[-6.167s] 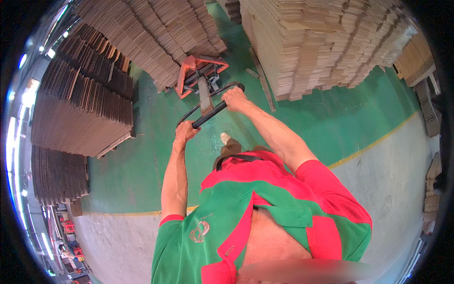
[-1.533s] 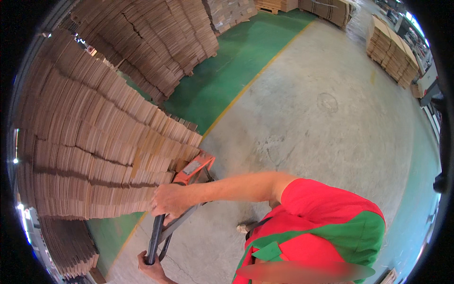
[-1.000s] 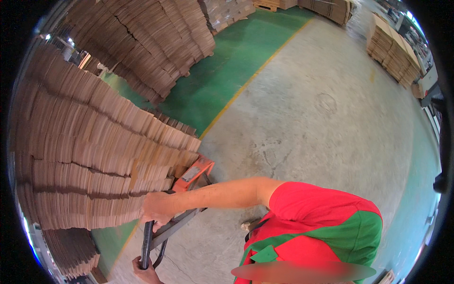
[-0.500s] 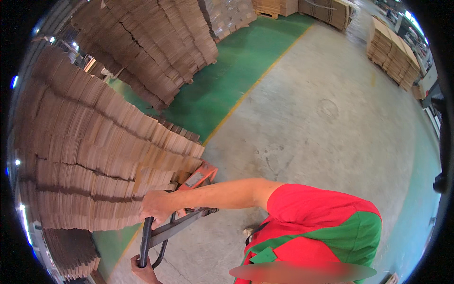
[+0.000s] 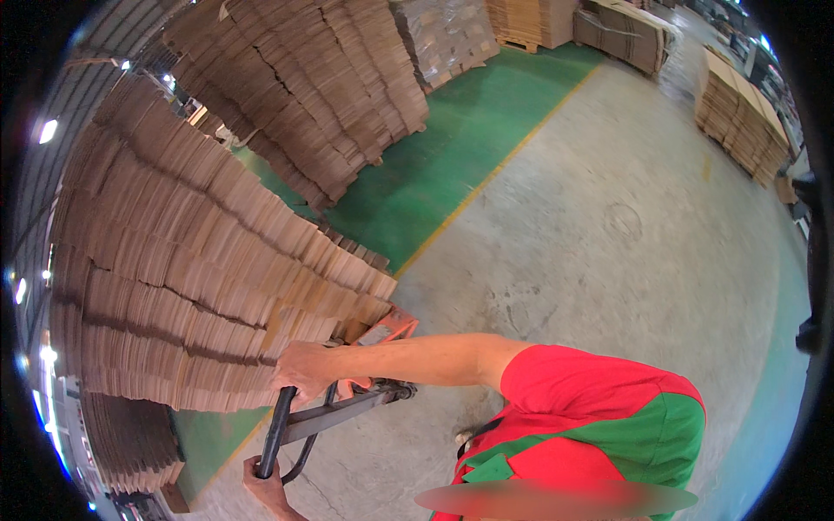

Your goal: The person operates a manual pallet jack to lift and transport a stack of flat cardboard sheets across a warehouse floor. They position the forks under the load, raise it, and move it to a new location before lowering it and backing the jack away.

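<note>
My right hand is closed around the upper end of a black grip bar on a pallet jack handle. Lower down on that same bar, my left hand wraps its other end, its forearm cut off by the lower edge. A grey metal shaft runs from the handle toward the pallet jack's orange body, partly hidden by my right forearm. Beyond the handle, a tall stack of brown cardboard sheets rises close to the orange body. Whatever lies beneath the stack is mostly hidden.
Another tall cardboard stack stands behind on a green floor strip edged by a yellow line. Grey concrete floor spreads to the right. A lower cardboard pile stands far right; a darker stack is at lower left.
The whole view has shifted slightly to the right, stacks and handle with it. Both hands keep their hold on the handle, and the stack stays close beside the orange body.
</note>
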Action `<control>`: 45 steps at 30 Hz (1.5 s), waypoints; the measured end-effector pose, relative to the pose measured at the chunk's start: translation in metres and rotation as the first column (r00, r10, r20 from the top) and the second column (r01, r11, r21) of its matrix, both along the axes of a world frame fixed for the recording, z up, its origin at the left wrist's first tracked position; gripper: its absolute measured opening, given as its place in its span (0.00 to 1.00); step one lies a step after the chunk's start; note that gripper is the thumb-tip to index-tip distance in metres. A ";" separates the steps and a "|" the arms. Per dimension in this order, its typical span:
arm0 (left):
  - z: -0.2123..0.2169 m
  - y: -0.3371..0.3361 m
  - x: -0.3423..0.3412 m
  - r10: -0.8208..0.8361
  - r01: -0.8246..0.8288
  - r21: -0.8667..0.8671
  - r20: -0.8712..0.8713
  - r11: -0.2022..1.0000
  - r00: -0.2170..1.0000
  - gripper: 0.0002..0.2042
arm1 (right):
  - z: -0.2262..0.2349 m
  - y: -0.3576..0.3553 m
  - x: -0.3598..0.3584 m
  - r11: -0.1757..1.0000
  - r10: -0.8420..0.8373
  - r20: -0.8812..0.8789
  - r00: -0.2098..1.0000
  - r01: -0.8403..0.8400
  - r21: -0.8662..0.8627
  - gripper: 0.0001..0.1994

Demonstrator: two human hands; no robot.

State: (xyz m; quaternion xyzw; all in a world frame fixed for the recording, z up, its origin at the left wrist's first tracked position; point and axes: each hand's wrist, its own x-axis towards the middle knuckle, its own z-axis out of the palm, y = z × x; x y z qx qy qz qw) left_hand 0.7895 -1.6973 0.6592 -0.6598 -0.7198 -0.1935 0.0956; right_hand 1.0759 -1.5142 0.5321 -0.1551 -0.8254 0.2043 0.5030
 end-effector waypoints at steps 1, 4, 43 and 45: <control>0.000 -0.001 0.001 0.013 -0.013 0.002 -0.013 1.000 1.000 0.12 | 0.000 -0.001 0.001 1.000 0.007 0.016 1.000 -0.008 0.006 0.20; 0.000 -0.003 0.002 -0.010 0.011 0.018 -0.028 1.000 1.000 0.11 | 0.001 -0.004 0.001 1.000 0.000 0.033 0.999 0.000 -0.004 0.20; -0.005 0.011 0.085 0.303 -0.287 0.104 -0.206 0.952 0.931 0.11 | -0.021 0.105 0.001 0.982 0.170 -0.331 0.928 -0.189 -0.027 0.23; -0.002 0.011 0.091 0.345 -0.334 0.088 -0.218 0.939 0.913 0.11 | -0.021 0.111 -0.005 0.983 0.174 -0.360 0.917 -0.181 0.013 0.22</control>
